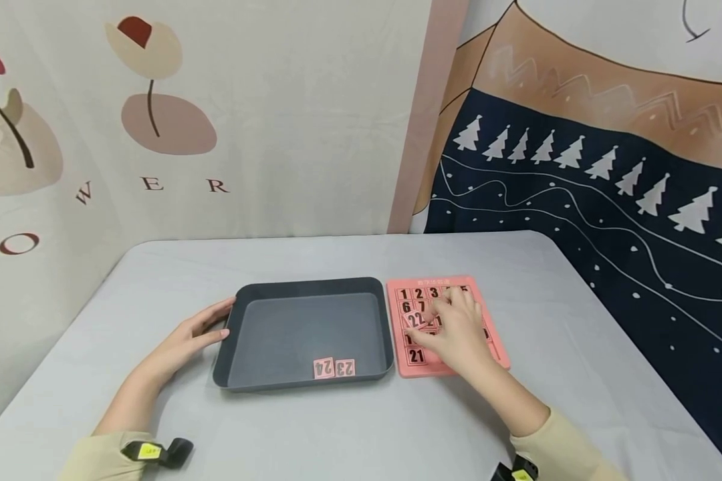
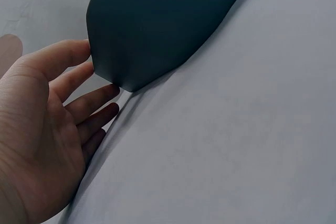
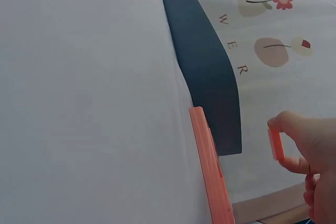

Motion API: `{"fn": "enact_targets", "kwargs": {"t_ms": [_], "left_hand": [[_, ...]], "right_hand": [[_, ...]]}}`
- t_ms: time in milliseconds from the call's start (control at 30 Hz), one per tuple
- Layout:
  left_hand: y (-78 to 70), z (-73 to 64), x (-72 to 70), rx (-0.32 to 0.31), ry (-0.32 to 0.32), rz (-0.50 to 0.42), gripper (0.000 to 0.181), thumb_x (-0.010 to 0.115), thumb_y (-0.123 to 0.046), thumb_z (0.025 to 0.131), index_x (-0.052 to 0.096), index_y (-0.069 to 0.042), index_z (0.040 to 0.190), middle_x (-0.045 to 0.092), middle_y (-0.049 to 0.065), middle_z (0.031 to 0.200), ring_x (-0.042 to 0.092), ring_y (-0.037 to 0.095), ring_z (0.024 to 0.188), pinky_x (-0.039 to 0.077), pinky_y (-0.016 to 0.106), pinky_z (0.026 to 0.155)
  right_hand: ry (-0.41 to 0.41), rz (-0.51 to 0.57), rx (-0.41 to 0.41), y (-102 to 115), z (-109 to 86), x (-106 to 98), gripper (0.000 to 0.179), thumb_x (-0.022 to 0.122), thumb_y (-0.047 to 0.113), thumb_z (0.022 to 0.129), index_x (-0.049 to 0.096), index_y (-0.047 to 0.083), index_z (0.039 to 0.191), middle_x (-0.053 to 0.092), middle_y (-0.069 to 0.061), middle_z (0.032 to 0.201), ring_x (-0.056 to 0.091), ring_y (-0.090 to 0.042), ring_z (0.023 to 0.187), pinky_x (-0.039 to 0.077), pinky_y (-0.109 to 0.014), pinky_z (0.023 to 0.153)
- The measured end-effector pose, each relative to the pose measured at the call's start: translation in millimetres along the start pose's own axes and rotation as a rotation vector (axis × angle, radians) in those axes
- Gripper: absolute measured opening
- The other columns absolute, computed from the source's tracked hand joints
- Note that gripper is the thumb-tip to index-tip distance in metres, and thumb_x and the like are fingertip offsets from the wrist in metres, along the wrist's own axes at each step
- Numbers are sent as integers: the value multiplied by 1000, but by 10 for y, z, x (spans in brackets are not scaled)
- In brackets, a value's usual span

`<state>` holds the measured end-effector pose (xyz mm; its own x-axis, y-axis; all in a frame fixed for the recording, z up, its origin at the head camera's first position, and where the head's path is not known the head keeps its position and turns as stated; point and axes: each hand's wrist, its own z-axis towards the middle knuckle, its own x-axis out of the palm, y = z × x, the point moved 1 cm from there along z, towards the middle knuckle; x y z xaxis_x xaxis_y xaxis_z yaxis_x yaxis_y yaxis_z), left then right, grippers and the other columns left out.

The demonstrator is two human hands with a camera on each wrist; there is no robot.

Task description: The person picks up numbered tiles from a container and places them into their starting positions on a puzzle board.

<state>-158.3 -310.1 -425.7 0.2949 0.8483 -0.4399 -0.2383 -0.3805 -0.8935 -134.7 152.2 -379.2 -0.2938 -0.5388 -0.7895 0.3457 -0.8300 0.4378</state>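
A pink number tile marked 22 (image 1: 416,320) is pinched between the thumb and a finger of my right hand (image 1: 457,331), over the pink number board (image 1: 418,369). In the right wrist view the tile (image 3: 275,144) shows edge-on, held above the board (image 3: 210,166). The board carries numbered tiles, with 21 in its lowest row; my hand hides part of it. Fingers and thumb fairly straight, my left hand (image 1: 186,339) touches the left rim of the dark grey tray (image 1: 277,334). Two tiles, 24 (image 1: 323,368) and 23 (image 1: 345,367), lie upside down near the tray's front edge.
A white cloth covers the table (image 1: 265,434), and the tray stands just left of the board. Behind the table hang a cream flower-print curtain (image 1: 307,133) and, at right, a dark tree-patterned cloth (image 1: 577,200).
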Motion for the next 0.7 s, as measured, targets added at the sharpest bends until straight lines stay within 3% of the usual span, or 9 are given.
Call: {"fn": "enact_targets", "kwargs": {"t_ms": [400, 700], "left_hand": [[7, 7, -9, -7, 5, -3, 59, 56, -17, 98, 30, -8, 150, 32, 21, 150, 33, -7, 125, 30, 6, 95], [11, 8, -7, 0, 3, -7, 59, 56, -17, 98, 30, -7, 150, 32, 23, 149, 33, -8, 124, 29, 5, 95]], "right_hand": [[15, -33, 60, -148, -282, -76, 42, 87, 38, 63, 53, 14, 65, 43, -4, 89, 36, -23, 85, 27, -36, 72], [51, -68, 96, -215, -433, -58, 40, 87, 38, 63, 53, 17, 64, 50, -6, 96, 39, -24, 89, 30, -38, 75]]}}
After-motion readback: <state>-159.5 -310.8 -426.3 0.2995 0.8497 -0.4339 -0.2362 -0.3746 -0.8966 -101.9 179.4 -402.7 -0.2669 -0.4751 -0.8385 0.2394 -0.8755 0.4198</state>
